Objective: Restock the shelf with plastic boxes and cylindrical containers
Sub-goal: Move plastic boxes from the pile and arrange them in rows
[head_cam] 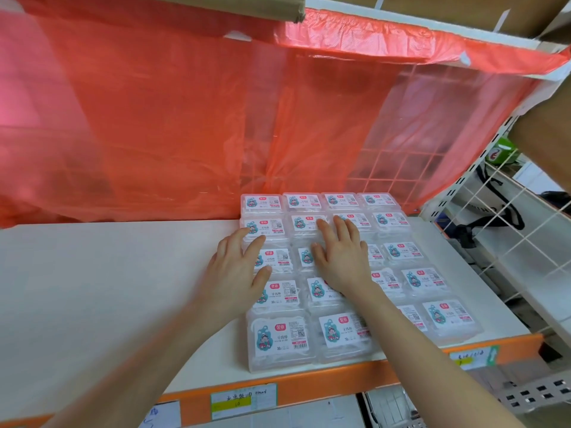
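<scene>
- Red plastic sheeting (170, 118): hung behind the shelf as a backdrop; translucent, creased.
- White shelf board (108, 288): the left part is bare.
- Clear plastic boxes (279, 338): floss-pick packs with printed labels, laid flat in a tight block of four columns on the right part of the board, from the back to the orange front rail (324, 384). They are judged light, rigid and smooth-lidded, so apt to slide. They are best taken by the two side walls, or pushed flat-handed as a block.
- Right hand (340, 254): laid flat on the middle boxes, fingers straight and close together.
- Left hand (238, 273): set against the block's left edge, fingers straight and spread.
- Cylindrical containers: none are seen.
</scene>
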Available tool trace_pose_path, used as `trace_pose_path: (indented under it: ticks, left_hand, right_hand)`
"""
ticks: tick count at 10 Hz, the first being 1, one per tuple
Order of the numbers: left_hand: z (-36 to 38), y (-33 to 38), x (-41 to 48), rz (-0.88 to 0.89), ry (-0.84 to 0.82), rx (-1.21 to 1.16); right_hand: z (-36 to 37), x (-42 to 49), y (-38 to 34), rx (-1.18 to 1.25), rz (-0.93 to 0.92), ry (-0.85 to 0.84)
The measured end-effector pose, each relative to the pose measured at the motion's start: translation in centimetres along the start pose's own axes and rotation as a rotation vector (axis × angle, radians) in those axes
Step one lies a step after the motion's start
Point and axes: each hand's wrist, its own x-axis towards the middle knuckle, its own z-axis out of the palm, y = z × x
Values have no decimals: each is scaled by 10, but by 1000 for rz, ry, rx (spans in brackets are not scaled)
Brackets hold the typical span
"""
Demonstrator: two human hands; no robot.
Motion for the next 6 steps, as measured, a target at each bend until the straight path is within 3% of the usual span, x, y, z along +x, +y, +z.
trace_pose_path:
  ticks: [6]
  left_hand:
    - [1,0,3,4,-52,-16]
  right_hand:
    - [-4,-1,-1,1,-2,-23]
